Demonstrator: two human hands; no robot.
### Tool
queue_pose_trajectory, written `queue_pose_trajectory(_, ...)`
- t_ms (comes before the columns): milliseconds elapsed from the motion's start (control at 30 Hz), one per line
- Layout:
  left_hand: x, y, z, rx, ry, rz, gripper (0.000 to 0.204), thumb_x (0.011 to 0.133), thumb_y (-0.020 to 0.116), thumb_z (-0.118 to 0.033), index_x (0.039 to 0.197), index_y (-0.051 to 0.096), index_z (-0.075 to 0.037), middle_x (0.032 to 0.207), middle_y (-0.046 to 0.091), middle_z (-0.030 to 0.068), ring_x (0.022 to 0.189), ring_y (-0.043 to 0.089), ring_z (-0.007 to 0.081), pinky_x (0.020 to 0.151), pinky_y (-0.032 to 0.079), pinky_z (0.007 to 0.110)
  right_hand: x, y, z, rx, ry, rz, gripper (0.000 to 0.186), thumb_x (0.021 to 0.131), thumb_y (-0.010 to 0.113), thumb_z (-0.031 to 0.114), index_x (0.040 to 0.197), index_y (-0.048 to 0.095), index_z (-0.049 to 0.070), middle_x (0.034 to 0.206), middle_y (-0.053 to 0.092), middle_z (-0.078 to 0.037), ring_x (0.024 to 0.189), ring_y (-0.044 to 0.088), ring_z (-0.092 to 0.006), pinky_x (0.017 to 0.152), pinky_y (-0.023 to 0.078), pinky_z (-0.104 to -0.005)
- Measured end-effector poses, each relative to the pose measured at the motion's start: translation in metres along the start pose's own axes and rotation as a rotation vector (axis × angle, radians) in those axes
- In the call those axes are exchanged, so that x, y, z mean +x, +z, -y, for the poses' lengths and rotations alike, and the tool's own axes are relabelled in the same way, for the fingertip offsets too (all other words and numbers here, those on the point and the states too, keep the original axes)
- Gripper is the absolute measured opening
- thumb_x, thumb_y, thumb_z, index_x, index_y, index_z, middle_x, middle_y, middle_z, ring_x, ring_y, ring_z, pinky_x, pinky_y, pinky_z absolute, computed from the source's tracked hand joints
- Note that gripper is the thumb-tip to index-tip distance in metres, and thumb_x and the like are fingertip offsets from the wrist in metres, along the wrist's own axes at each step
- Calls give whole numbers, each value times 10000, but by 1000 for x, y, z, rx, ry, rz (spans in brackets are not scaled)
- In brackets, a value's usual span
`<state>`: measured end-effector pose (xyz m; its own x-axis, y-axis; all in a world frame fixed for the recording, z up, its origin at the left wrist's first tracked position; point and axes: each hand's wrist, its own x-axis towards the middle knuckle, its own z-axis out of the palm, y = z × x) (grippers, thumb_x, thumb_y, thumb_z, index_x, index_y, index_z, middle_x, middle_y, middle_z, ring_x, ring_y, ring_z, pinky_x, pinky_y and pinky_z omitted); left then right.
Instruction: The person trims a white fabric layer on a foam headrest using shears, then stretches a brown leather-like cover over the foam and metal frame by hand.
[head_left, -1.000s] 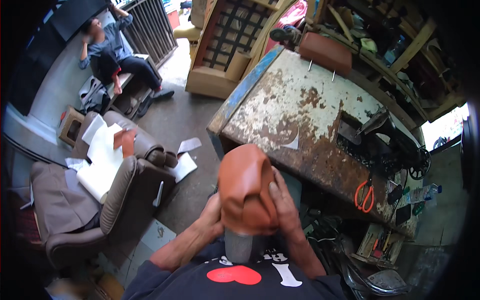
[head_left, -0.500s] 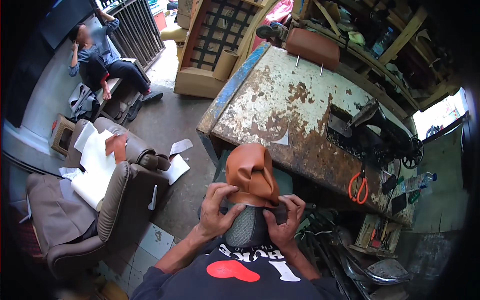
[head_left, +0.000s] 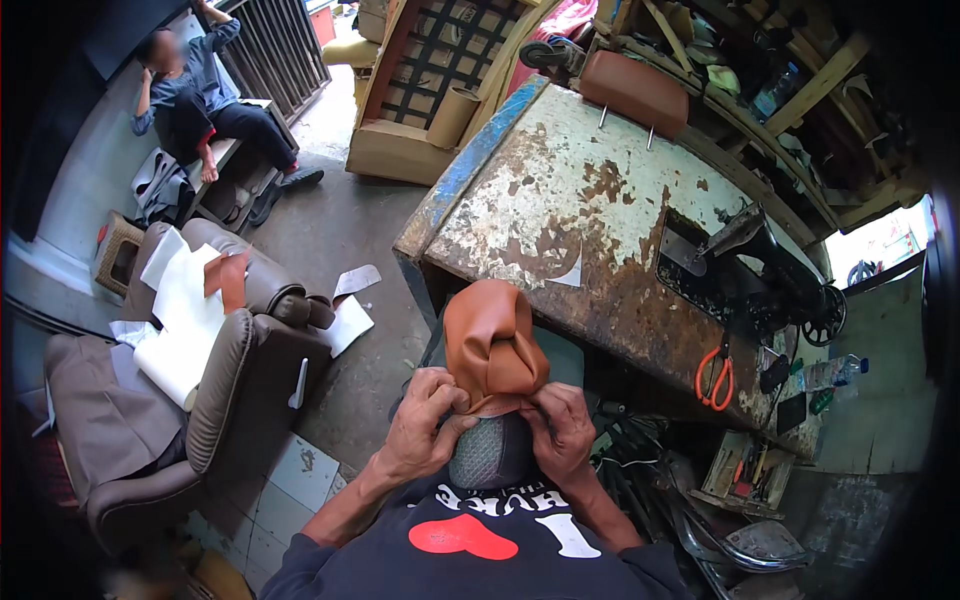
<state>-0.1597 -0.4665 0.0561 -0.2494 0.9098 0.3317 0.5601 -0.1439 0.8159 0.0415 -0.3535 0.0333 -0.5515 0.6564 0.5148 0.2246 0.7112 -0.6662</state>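
Observation:
A tan leather cover, wrinkled and folded in its middle, sits over the far part of a padded piece with grey mesh and dark sides, close against my body. My left hand pinches the cover's lower left edge between thumb and bent fingers. At the lower right edge, my right hand grips the same leather with curled fingers. Between the hands, the hem lies across the mesh. The cover hides the far end of the padded piece.
Ahead is a worn table bearing a black sewing machine, orange-handled scissors and a brown headrest with two metal posts. A brown armchair piled with material stands left. Farther back, a person sits on a bench.
My right hand has moved inward along the hem, its fingers now curled tighter on the leather. My left fingers have also drawn in at their edge. The view has shifted slightly.

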Motion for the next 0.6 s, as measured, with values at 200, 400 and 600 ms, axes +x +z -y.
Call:
queue_pose_trajectory(200, -33, -6, 4, -70, -89, 117, 326, 797, 806, -35, 1027, 575, -24, 974, 545, 142, 977, 549, 352, 886, 455, 433, -9, -25, 4, 18, -69, 242, 252, 775, 788, -28, 989, 670, 35, 934, 663, -142, 873, 664, -345, 824, 552, -451)
queue_pose_trajectory(400, -53, -2, 21, -67, 100, 301, 972, 655, 986, -443, 1327, 414, -37, 1200, 479, 168, 1173, 474, 407, 1024, 423, 520, -16, -28, 3, 11, -117, 294, 221, 783, 743, -11, 967, 622, 4, 872, 589, -151, 864, 618, -378, 882, 522, -488)
queue_pose_trajectory(600, -52, 1, 28, -23, 74, 313, 1102, 606, 1012, -398, 1388, 325, -37, 1263, 420, 226, 1207, 447, 426, 1064, 409, 525, -22, -29, 13, -29, -90, 468, 948, 731, 906, 533, 1342, 429, -13, 1206, 487, -211, 1130, 523, -404, 1016, 435, -541)
